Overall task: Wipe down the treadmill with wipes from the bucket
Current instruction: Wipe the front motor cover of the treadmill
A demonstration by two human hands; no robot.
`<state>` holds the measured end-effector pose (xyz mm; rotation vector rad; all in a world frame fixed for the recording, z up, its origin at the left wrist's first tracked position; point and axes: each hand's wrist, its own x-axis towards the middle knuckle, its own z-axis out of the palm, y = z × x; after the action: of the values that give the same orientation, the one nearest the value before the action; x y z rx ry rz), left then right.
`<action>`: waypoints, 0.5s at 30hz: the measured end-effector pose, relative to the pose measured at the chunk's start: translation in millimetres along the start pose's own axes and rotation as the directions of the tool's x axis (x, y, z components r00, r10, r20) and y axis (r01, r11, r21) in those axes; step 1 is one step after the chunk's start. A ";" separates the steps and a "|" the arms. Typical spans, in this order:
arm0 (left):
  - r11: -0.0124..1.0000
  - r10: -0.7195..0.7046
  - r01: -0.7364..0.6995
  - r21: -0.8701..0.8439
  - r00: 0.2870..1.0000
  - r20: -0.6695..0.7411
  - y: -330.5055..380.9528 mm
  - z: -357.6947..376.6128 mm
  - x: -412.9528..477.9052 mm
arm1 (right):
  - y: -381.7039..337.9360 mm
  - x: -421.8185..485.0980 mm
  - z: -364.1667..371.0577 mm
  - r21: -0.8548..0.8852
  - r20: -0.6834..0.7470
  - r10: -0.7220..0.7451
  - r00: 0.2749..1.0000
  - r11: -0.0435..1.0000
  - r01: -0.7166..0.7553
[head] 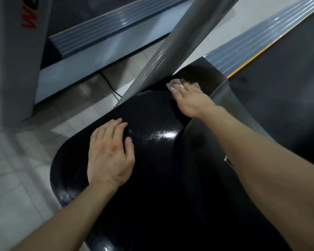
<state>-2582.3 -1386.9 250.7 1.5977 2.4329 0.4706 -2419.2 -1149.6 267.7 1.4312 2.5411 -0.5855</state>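
The treadmill's glossy black motor cover [158, 169] fills the lower middle of the head view, with a bright glare spot on it. My right hand [190, 100] presses a white wipe [174, 82] flat onto the cover's far end, just below the base of the grey upright post [172, 44]. Most of the wipe is hidden under my fingers. My left hand [110, 153] rests palm down on the cover nearer to me, fingers spread slightly, holding nothing. The dark running belt [286, 98] lies to the right. The bucket is not in view.
A ribbed grey side rail [257, 37] with an orange edge runs along the belt. A second treadmill [101, 38] stands at the upper left, its white upright [16, 57] bearing red lettering. A black cable [112, 87] lies on the pale tiled floor [16, 169] between the machines.
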 end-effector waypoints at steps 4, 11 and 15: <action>1.000 0.022 -0.022 -0.002 1.000 0.007 -0.5 -0.2 1.8 | -62.1 -39.1 25.4 0.161 0.170 -0.514 0.841 0.856 0.491; 1.000 -0.003 0.004 -0.009 0.997 0.071 0.3 0.0 3.6 | 41.1 22.6 3.4 -0.002 -0.047 0.176 0.983 0.984 -0.176; 1.000 -0.009 0.006 0.029 0.995 0.104 2.6 -11.0 8.0 | -4.8 -66.5 22.1 0.123 -0.031 -0.511 0.859 0.851 0.511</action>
<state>-2586.9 -1380.4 262.0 1.5827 2.3783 0.3436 -2389.3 -1213.1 270.8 0.7550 2.9359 -0.8349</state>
